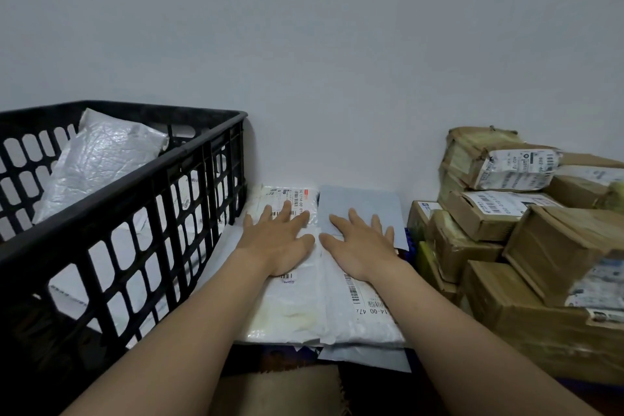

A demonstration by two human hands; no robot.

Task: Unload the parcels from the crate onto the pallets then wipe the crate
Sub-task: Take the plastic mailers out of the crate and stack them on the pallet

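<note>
Two parcels (290, 311) are pressed down right of the crate (141, 176).
Left hand (282, 240) and right hand (359, 241) are laid flat on them, fingers spread, nothing gripped.

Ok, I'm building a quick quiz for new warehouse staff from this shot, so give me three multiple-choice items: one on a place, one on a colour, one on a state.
1. Where is the stack of cardboard boxes?
A. inside the crate
B. right of the right hand
C. left of the crate

2. What colour is the crate?
A. black
B. blue
C. white

3. What are the left hand and right hand doing?
A. gripping the crate's rim
B. holding a cloth
C. lying flat, fingers spread, on the white mailers

Answers:
1 B, the boxes pile up at the picture's right side, past the right hand.
2 A, its lattice walls and rim are black.
3 C, both palms rest on the mailers with straight fingers.
</note>
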